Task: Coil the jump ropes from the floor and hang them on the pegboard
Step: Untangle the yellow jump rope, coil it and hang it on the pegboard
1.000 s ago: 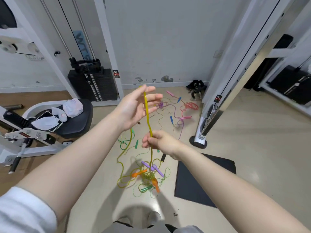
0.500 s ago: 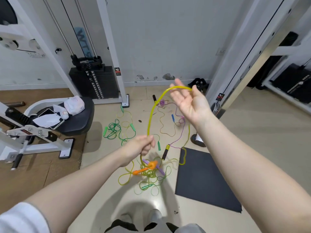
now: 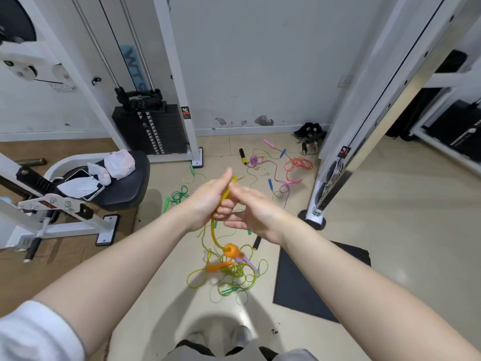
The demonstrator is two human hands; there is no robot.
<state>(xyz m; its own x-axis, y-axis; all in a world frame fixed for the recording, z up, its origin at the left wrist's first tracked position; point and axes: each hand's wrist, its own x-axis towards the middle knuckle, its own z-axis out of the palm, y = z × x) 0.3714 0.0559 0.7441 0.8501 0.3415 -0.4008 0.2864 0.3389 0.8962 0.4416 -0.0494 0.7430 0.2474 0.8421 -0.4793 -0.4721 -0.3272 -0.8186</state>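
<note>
My left hand (image 3: 208, 199) and my right hand (image 3: 250, 212) are pressed together in mid-air, both gripping a yellow jump rope (image 3: 214, 231). The rope hangs from my hands down to an orange handle (image 3: 230, 250) that dangles above the floor. Below it lies a tangle of yellow-green rope (image 3: 234, 272) with a second orange handle (image 3: 218, 267) and purple handles (image 3: 247, 260). Farther off on the floor lie a green rope (image 3: 179, 195), a pink and purple rope (image 3: 282, 185) and a red coil (image 3: 299, 165). No pegboard is in view.
A black floor mat (image 3: 307, 282) lies to the right of the tangle. A white machine post with a round foot (image 3: 316, 217) stands at the right. A weight stack (image 3: 153, 131) and a black seat (image 3: 122, 188) with a phone and tissues are at the left.
My right hand has come down from its raised, open position and met my left hand. The arc of yellow rope between them has folded into my grip, and the orange handle has lifted.
</note>
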